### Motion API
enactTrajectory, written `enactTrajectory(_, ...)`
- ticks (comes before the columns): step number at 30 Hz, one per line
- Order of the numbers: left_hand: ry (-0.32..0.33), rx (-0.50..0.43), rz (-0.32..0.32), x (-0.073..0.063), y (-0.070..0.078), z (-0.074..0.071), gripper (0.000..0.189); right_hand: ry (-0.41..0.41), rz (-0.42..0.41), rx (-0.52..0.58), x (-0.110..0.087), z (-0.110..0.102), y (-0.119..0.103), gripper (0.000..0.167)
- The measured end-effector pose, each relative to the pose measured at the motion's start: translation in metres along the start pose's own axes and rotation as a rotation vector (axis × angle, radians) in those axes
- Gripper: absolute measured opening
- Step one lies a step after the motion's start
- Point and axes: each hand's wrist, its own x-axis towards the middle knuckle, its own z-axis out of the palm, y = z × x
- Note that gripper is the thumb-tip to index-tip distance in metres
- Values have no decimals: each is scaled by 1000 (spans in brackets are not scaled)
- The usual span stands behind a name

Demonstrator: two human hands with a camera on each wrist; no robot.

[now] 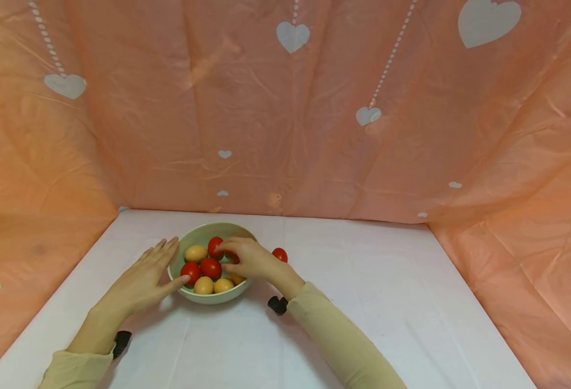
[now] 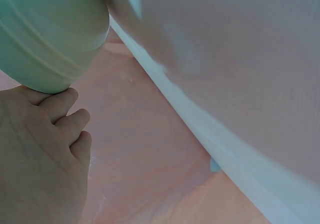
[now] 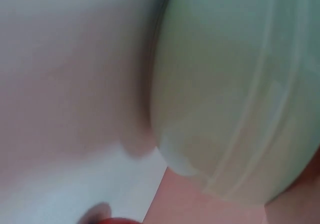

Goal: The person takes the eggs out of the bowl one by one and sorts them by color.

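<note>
A pale green bowl [image 1: 212, 299] holds several red tomatoes [image 1: 211, 268] and several light brown eggs [image 1: 204, 285]. Along the bowl's left side lies my left hand [image 1: 141, 281], its fingers stretched against the outer wall and its thumb over the rim near a tomato. The left wrist view shows those fingertips against the bowl's side [image 2: 50, 39]. My right hand [image 1: 251, 258] reaches over the right rim, with fingers and thumb curled round a red tomato inside, mostly hidden by the hand. In the right wrist view the bowl's outer wall [image 3: 225, 84] fills much of the picture.
Another red tomato [image 1: 279, 254] lies on the white tabletop [image 1: 363, 281] to the right of the bowl, just beyond the right wrist. An orange curtain [image 1: 285, 135] with white hearts encloses the table at the back and both sides.
</note>
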Motion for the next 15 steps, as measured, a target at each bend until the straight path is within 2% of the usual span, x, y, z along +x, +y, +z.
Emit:
enactTrajectory(9, 11, 6, 7, -1, 1, -1, 93, -76, -31, -101, 20, 3, -5, 36)
enactTrajectory(15, 9, 2, 6, 0, 1, -1, 93, -147, 4, -119, 30, 7, -7, 40)
